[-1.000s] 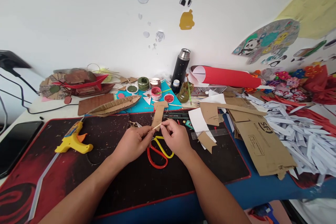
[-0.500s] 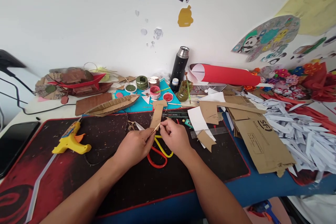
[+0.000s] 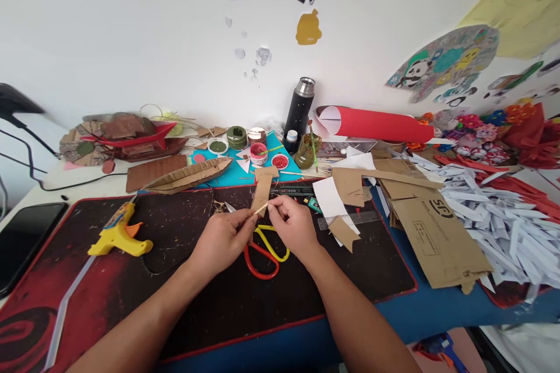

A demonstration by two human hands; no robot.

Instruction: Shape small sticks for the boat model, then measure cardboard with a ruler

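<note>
A short, thin tan stick [image 3: 261, 208] spans the small gap between my two hands. My left hand [image 3: 227, 239] pinches its left end between thumb and fingers. At the other end, the fingertips of my right hand [image 3: 292, 224] are closed on it. Just below and between the hands lie scissors with red and yellow handles [image 3: 265, 273], their blades partly hidden behind my left hand. A strip of cardboard [image 3: 263, 187] lies directly beyond the stick on the dark mat [image 3: 245, 315].
A yellow glue gun [image 3: 120, 233] lies at left, near a black phone [image 3: 30, 239]. Behind are a cardboard boat [image 3: 192, 176], paint pots and a black flask [image 3: 300, 108]. Flattened cardboard [image 3: 437, 239] and a heap of white paper strips [image 3: 511, 233] lie at right.
The fingers of my left hand have shifted slightly around the stick, and more of the stick shows between the hands. The scissors' handles have moved very slightly left.
</note>
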